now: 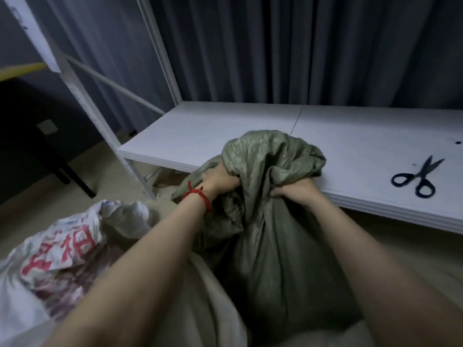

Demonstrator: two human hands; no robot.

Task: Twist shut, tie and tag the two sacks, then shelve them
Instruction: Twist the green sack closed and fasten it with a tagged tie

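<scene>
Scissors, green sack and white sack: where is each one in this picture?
scissors [421, 173], head view, at the pivot.
green sack [275, 259], head view, on its body.
white sack [62, 246], head view, on its printed side.

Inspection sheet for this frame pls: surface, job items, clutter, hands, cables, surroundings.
Surface: white shelf board, low, carrying only the scissors and a small dark speck; beige floor in front.
Job's things: green sack upright in front of the board, top bunched, no tie or tag seen; white sack with red print slumped to its left, top crumpled, no tie seen.
Clutter: scissors lying on the board at right, blades slightly apart.
Hands: left hand and right hand both grip the green sack's gathered top.
Cables: nothing seen.
Surroundings: dark curtain behind; white shelf frame at left.
</scene>
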